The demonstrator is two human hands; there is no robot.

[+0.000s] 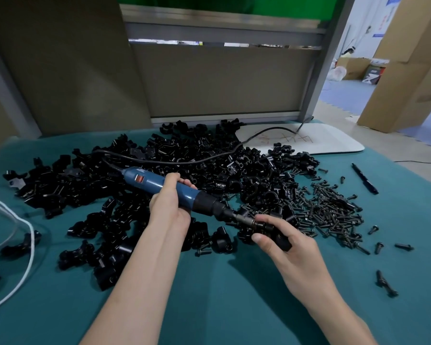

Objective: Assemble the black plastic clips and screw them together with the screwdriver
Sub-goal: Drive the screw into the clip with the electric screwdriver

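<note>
The left hand (168, 202) grips the screwdriver (144, 181) by its barrel; the right hand (291, 247) pinches a clip (280, 239) at the bit, above the counter (234, 295). The clip looks light, stiff and slick — best held by its flat sides.

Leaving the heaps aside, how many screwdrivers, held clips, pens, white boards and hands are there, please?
Screwdriver: 1
Held clip: 1
Pen: 1
White board: 1
Hands: 2, left hand and right hand
Total: 6
</note>
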